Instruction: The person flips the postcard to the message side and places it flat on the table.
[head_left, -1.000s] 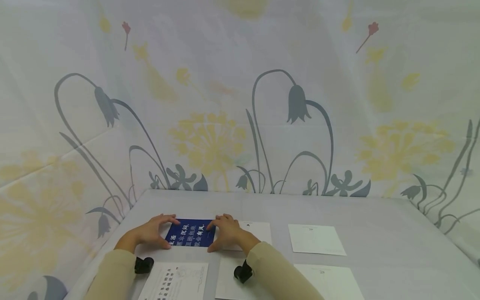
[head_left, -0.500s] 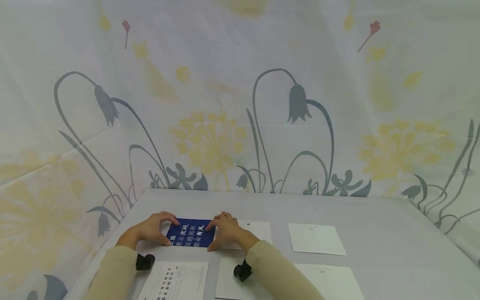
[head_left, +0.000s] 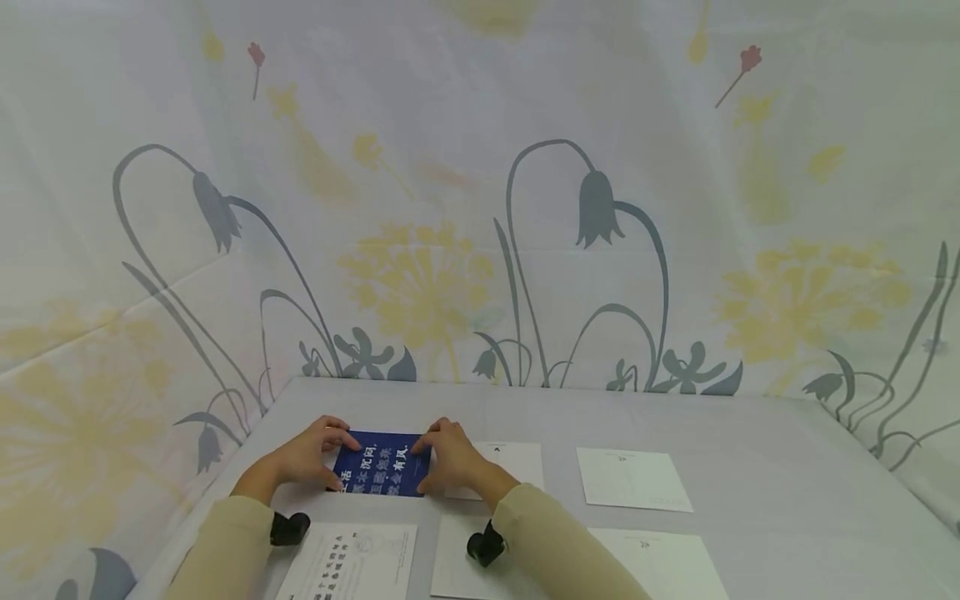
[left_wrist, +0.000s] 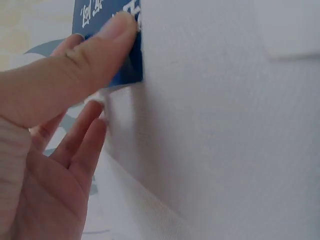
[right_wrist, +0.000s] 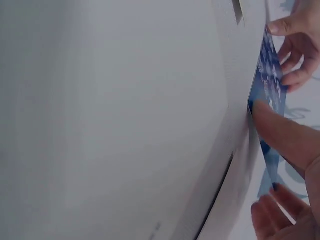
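Note:
A blue postcard (head_left: 385,467) with white and grey lettering lies between my two hands at the far left of the table. My left hand (head_left: 306,457) holds its left side, thumb at the near corner and index finger at the far one. In the left wrist view the thumb (left_wrist: 112,35) lies over the postcard's edge, the other fingers beyond it. My right hand (head_left: 452,461) grips the right side likewise. The right wrist view shows its thumb (right_wrist: 280,127) against the postcard and a fingertip at the far corner. Whether the postcard touches the table cannot be seen.
A white card (head_left: 517,467) lies just right of my right hand, and another white card (head_left: 633,480) farther right. Nearer are a printed white card (head_left: 352,562) and two plain ones (head_left: 660,567), (head_left: 453,558) partly under the right sleeve. A floral cloth (head_left: 450,208) hangs behind the table.
The blue postcard's far edge appears slightly higher, and the postcard looks a little larger. The fingers of both hands have shifted slightly with it. The other cards stay put.

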